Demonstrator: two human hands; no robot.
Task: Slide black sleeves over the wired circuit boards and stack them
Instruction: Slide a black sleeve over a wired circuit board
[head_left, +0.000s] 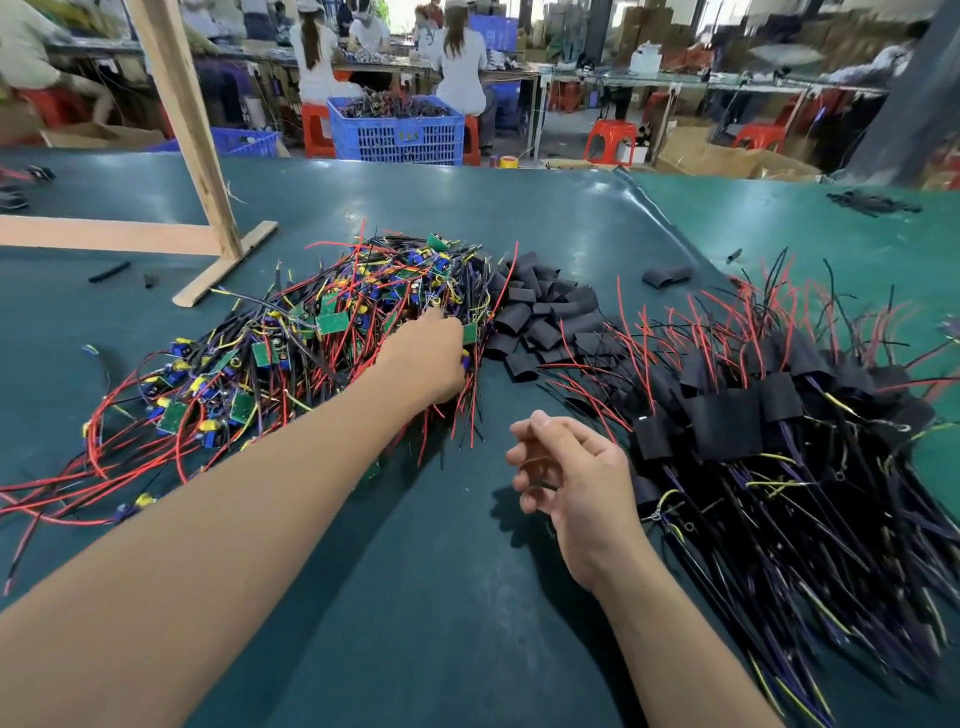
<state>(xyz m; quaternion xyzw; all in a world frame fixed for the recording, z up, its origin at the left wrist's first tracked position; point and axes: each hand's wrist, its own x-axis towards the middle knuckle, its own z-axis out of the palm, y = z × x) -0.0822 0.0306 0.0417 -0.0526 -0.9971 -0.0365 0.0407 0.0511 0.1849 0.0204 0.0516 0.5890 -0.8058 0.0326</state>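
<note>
Left hand (434, 358): reaching into the heap of bare wired boards (311, 332); its fingertips are sinking among the wires, so what they are gripping, if anything, cannot be told.
Right hand (566, 467): hovering over the green table (441, 597), fingers loosely curled, holding nothing.
Black sleeves (545, 317): lying in a loose pile just right of the left hand.
Sleeved boards (769, 415): lying stacked at the right, their wires running off the frame's edge.
Background: people sitting at benches, blurred.
</note>
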